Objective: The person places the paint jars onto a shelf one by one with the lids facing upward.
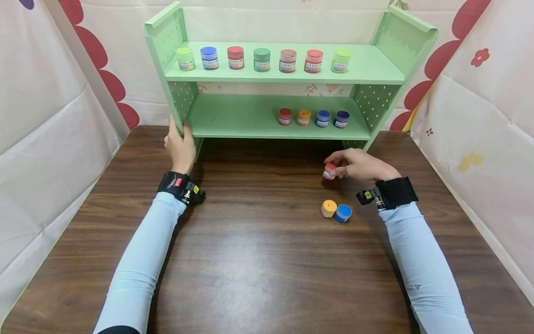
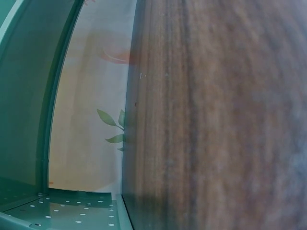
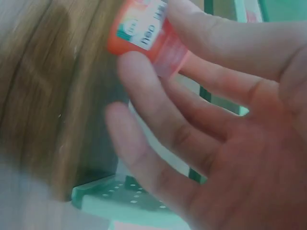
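Note:
Between thumb and fingers my right hand point(image 1: 360, 165) pinches a small red paint jar point(image 1: 329, 171), held in front of the shelf's right end. The right wrist view shows the same jar point(image 3: 146, 33) with its white label. My left hand point(image 1: 181, 146) grips the lower left side panel of the green two-tier shelf point(image 1: 275, 137); its fingertips are partly hidden behind the panel. On the table nearer me stand a yellow-lidded jar point(image 1: 328, 208) and a blue jar point(image 1: 343, 213), side by side. The left wrist view holds no hand, only shelf and table.
Several jars, among them a green jar point(image 1: 262, 60), line the upper tier. The lower tier carries a dark red jar point(image 1: 285, 117), an orange jar point(image 1: 303, 118) and two blue or violet ones toward its right. Patterned cloth point(image 1: 479, 116) hangs around the brown wooden table point(image 1: 250, 260).

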Tool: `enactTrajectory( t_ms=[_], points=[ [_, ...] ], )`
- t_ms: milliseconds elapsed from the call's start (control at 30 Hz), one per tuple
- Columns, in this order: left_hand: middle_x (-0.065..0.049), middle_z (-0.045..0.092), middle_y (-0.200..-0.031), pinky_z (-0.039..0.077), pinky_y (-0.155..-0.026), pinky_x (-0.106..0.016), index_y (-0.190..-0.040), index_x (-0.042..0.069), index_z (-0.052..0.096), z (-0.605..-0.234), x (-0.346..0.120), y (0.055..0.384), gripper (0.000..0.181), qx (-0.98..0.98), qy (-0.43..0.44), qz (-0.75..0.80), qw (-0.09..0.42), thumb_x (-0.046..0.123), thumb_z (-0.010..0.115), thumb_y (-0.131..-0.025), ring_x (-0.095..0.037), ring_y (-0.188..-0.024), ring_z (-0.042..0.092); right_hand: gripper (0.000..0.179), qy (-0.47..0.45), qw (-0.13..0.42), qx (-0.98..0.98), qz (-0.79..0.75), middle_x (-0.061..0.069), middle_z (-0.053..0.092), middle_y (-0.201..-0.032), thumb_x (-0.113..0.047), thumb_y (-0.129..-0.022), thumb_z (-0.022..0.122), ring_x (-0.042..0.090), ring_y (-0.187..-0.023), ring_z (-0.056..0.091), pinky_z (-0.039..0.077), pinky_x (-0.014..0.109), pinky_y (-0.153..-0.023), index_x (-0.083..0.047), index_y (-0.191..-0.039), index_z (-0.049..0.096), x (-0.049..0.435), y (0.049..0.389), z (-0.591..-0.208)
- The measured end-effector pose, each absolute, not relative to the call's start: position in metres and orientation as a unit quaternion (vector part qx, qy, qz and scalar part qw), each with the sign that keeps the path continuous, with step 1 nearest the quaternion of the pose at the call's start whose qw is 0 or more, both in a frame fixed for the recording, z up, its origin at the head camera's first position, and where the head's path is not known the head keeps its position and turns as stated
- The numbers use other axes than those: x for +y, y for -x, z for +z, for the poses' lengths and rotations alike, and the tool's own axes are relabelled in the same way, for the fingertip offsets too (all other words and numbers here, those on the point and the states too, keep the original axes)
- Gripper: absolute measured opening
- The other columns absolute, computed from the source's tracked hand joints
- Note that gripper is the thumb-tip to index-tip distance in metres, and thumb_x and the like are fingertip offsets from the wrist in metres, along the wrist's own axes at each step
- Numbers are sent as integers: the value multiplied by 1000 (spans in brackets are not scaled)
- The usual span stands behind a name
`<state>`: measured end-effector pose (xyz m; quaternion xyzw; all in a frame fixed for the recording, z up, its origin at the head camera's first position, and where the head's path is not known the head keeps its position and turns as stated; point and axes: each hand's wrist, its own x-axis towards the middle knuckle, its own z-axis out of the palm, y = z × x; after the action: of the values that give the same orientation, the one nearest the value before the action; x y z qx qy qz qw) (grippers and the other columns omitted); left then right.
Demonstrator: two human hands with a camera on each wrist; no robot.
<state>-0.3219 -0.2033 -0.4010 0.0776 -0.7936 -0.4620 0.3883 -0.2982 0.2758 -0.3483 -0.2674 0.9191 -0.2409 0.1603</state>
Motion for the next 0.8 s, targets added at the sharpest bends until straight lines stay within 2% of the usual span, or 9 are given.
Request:
enactTrajectory(
  t_ms=[167,333,500,633,800],
  points=[
    [-17,73,-125,49,-96,-55,-147,19,54,-402,-204,322,44,-796,-79,-460,385,33,49,-106,-35,-110,70,38,264,109,930,-229,14,72,-108,-7,-99,65,20,-86,66,51,30,-72,-3,-135,58,264,294,-342],
    [-16,73,-124,49,-95,-55,-148,21,53,-402,-203,323,44,-794,-79,-461,389,34,49,-106,-35,-107,70,32,265,60,938,-216,10,71,-102,-11,-98,68,20,-87,62,48,32,-74,-5,-128,64,253,288,-335],
    [-16,73,-126,49,-96,-55,-150,24,52,-403,-201,323,46,-797,-76,-463,380,35,49,-106,-34,-110,70,29,276,33,936,-215,8,71,-102,-12,-96,71,20,-86,62,48,33,-76,-7,-125,67,240,284,-324],
    [-17,73,-126,49,-96,-55,-150,24,52,-403,-202,321,46,-795,-83,-462,384,34,50,-105,-36,-110,70,29,296,10,928,-225,7,73,-96,-14,-95,73,19,-81,63,47,33,-73,-10,-124,69,224,292,-314],
    [-18,73,-122,49,-94,-56,-149,22,53,-402,-203,322,45,-795,-85,-461,385,35,49,-106,-37,-107,70,32,321,-24,919,-229,8,73,-103,-17,-97,72,18,-81,63,46,33,-72,-10,-127,68,198,304,-302]
  ],
)
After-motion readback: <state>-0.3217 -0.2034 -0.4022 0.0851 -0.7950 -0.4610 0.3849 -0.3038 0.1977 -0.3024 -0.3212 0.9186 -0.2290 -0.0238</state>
